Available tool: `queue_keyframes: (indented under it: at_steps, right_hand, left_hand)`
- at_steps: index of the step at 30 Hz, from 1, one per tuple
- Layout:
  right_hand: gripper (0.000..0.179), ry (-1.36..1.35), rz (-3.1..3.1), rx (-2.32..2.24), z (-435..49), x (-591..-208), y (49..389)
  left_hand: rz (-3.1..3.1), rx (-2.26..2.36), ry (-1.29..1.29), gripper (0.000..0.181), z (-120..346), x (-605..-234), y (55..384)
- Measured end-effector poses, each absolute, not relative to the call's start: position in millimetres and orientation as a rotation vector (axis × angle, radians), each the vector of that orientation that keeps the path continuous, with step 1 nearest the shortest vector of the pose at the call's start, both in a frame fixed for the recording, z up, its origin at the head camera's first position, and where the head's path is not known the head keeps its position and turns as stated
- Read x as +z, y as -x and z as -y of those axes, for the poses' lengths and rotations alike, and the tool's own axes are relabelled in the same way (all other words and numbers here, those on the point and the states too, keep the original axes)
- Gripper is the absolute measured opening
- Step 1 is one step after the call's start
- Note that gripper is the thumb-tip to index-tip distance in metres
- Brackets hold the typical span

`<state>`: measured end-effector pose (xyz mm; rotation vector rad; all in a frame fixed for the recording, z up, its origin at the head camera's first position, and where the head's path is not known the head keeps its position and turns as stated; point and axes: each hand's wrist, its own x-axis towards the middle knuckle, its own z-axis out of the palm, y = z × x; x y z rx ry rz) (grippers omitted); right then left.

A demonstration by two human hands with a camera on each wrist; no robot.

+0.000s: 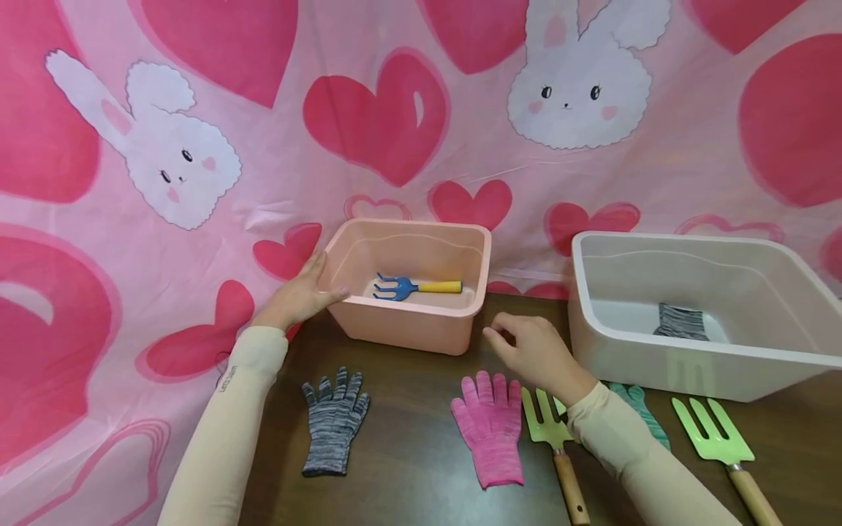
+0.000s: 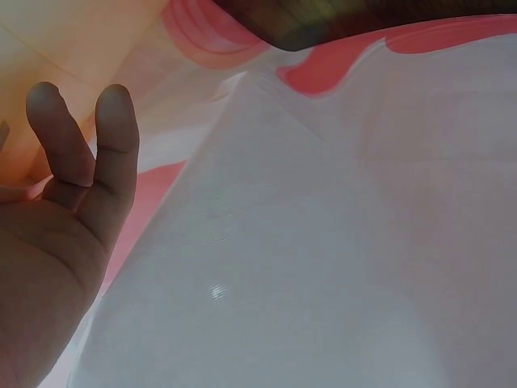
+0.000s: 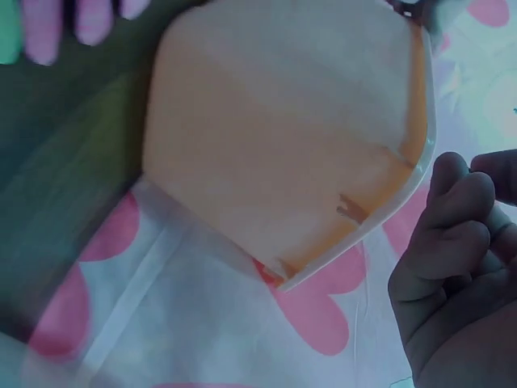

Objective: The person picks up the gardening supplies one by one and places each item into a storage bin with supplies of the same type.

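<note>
My left hand [image 1: 302, 291] rests on the left end of the peach bin [image 1: 401, 326], its thumb reaching over the front rim. In the left wrist view, two relaxed fingers [image 2: 117, 153] lie against the bin's side. Inside this bin is a small hand rake [image 1: 430, 287] with blue tines and a yellow handle. Off the bin's front right corner hovers my right hand [image 1: 536, 351], fingers curled and thumb tip meeting them, nothing visible in the grasp. A pink glove [image 1: 490, 431] lies just below it, beside a green garden fork [image 1: 551, 431] with a wooden handle.
A striped grey glove [image 1: 335, 424] lies at the table's left. At right stands a whitish bin [image 1: 664, 365] with a dark grey knitted piece [image 1: 681, 322] inside. A green glove [image 1: 641, 409] sits partly under the right forearm, near another green fork [image 1: 717, 442]. A patterned cloth [image 1: 375, 175] hangs behind.
</note>
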<state>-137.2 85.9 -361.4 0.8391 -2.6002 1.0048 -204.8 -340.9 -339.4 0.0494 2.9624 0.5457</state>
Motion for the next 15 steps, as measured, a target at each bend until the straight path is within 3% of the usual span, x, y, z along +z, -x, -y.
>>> queue_keyframes:
  at_steps: [15]
  right_hand:
    - [0.019,-0.614,2.943,0.865,-121,-399,58]
  left_hand:
    - [-2.977,0.576,-0.036,0.113,341,-343,201]
